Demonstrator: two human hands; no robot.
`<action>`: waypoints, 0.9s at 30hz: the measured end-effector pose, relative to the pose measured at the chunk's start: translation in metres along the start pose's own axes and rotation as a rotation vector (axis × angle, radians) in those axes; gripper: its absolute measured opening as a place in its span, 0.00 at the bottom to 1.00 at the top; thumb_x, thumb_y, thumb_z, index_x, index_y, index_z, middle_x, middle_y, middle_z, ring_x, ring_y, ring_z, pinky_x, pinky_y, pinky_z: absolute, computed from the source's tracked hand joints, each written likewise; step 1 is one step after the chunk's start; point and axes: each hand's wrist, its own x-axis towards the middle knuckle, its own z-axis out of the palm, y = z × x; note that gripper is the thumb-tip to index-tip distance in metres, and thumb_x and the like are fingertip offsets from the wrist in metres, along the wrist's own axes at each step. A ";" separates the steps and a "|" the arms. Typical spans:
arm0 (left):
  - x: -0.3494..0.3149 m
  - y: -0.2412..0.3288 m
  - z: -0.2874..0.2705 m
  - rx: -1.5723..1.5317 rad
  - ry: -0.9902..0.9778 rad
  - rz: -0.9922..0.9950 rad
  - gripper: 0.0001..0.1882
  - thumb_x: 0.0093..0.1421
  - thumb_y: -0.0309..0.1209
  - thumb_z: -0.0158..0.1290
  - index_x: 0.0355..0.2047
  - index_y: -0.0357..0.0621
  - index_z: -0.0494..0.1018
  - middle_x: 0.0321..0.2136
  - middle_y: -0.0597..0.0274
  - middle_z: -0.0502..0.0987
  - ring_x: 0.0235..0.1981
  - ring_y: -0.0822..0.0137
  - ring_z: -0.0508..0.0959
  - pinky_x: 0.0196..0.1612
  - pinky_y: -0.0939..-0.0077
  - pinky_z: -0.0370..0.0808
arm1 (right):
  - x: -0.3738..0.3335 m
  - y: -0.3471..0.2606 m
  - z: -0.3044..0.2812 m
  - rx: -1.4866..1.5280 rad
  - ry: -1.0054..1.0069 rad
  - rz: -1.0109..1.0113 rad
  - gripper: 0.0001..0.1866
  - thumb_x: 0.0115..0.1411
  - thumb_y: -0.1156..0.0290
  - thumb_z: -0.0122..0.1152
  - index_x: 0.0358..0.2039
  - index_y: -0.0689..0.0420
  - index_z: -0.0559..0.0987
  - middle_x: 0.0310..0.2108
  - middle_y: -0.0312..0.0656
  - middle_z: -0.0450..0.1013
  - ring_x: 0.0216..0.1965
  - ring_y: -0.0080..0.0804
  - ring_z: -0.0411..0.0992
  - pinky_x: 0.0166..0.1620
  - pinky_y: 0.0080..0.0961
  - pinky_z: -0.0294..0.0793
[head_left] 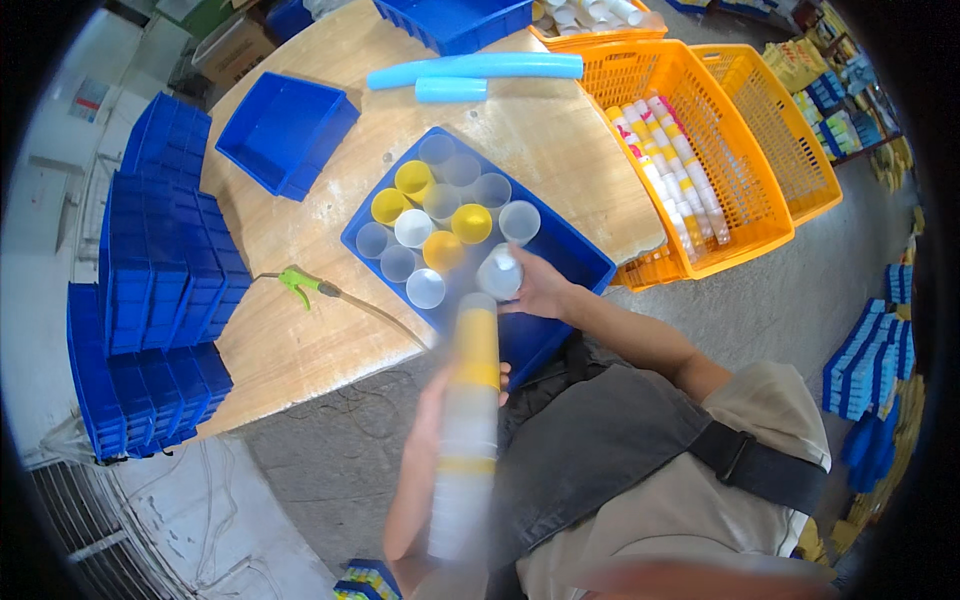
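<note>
My left hand (432,402) is wrapped round a long stack of nested cups (468,430), white and translucent with yellow ones among them. The stack is tilted, its upper end at the near side of a blue tray (572,258) and its lower end along my left forearm. Closed round a translucent white cup (497,273), my right hand (543,287) is over the tray, just above the stack's top. Several translucent, white and yellow cups stand in the tray's far and left part, mouths up, including a yellow cup (471,223). The stack is slightly blurred.
A blue bin (288,135) and light-blue foam tubes (475,70) lie on the wooden table (270,345). A green air gun (298,284) with its hose rests left of the tray. Stacked blue bins (150,260) flank the table's left; orange crates (745,200) stand right.
</note>
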 end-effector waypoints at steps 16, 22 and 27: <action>-0.044 -0.021 -0.008 0.289 0.160 -0.149 0.32 0.67 0.49 0.53 0.60 0.35 0.67 0.48 0.45 0.78 0.41 0.56 0.83 0.41 0.65 0.83 | -0.016 0.037 -0.003 -0.060 -0.019 0.140 0.26 0.74 0.48 0.43 0.56 0.58 0.68 0.49 0.46 0.72 0.51 0.42 0.73 0.56 0.38 0.74; -0.049 -0.024 -0.009 0.081 -0.041 -0.048 0.29 0.65 0.40 0.56 0.60 0.33 0.66 0.49 0.47 0.78 0.44 0.58 0.82 0.46 0.66 0.81 | -0.024 0.047 0.011 0.155 -0.138 0.332 0.31 0.68 0.41 0.50 0.58 0.54 0.67 0.48 0.43 0.73 0.49 0.35 0.73 0.55 0.36 0.73; -0.033 -0.033 0.014 0.211 0.045 -0.049 0.27 0.65 0.36 0.56 0.59 0.32 0.67 0.49 0.46 0.78 0.45 0.60 0.81 0.49 0.67 0.80 | -0.050 0.015 -0.005 -0.125 0.022 0.132 0.19 0.69 0.56 0.57 0.45 0.61 0.78 0.40 0.41 0.77 0.39 0.29 0.77 0.47 0.28 0.77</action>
